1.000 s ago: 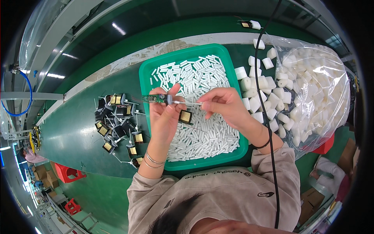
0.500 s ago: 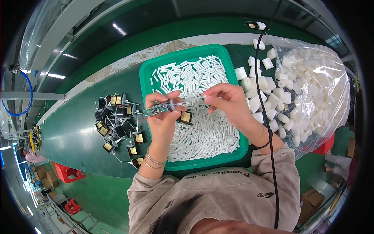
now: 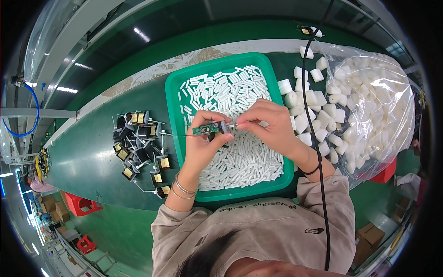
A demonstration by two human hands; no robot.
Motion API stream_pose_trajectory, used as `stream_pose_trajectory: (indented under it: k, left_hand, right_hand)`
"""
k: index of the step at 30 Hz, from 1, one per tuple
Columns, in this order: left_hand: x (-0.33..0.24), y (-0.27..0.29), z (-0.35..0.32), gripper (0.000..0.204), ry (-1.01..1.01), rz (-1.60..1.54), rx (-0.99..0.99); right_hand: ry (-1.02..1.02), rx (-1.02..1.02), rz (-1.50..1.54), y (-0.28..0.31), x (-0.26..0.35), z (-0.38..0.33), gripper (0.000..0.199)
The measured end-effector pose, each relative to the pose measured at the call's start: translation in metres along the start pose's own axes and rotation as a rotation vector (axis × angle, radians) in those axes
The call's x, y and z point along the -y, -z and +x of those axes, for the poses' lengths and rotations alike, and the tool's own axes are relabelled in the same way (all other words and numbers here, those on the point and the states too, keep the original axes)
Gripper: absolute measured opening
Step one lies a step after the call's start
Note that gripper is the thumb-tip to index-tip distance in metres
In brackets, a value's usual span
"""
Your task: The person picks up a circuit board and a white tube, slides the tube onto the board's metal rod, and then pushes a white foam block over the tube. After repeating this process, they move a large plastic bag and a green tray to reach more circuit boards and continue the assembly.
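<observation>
- Left hand (image 3: 201, 147), fingers curled closed, grips the circuit board (image 3: 202, 130) near its grey collar (image 3: 224, 127), over the green tray (image 3: 172, 108), nearer its left edge
- Right hand (image 3: 269, 123) pinches a slim white piece (image 3: 232, 125)
- Best keep piece and collar aligned, forcing nothing

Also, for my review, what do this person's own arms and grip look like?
The left grip is an ungloved hand with thin silver bangles at the wrist. The right grip is ungloved too, with a thin black bracelet. The loose greyish-beige sleeves stop well above the bangles and the bracelet.
</observation>
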State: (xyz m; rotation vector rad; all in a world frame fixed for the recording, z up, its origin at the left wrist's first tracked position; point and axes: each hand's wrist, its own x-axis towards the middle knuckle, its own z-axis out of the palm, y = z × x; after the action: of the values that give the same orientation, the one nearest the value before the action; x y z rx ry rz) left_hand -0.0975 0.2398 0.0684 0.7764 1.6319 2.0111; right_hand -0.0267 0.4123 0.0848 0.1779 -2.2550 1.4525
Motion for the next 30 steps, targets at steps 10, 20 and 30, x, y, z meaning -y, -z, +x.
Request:
stream_pose_trajectory:
  k: [10,20,30]
  left_hand:
    - [0.0,-0.003,-0.003,0.035,0.148,-0.117,-0.026]
    - [-0.002,0.002,0.0,0.031,0.195,-0.026,-0.153]
    - [0.001,0.003,0.003,0.031,0.186,0.005,-0.153]
  right_hand:
    - [0.468,-0.001,-0.444,-0.001,-0.006,-0.003,0.011]
    - [-0.136,0.039,-1.074,0.063,-0.005,0.011,0.018]
    - [-0.391,0.203,-1.095,0.089,-0.002,0.008,0.02]
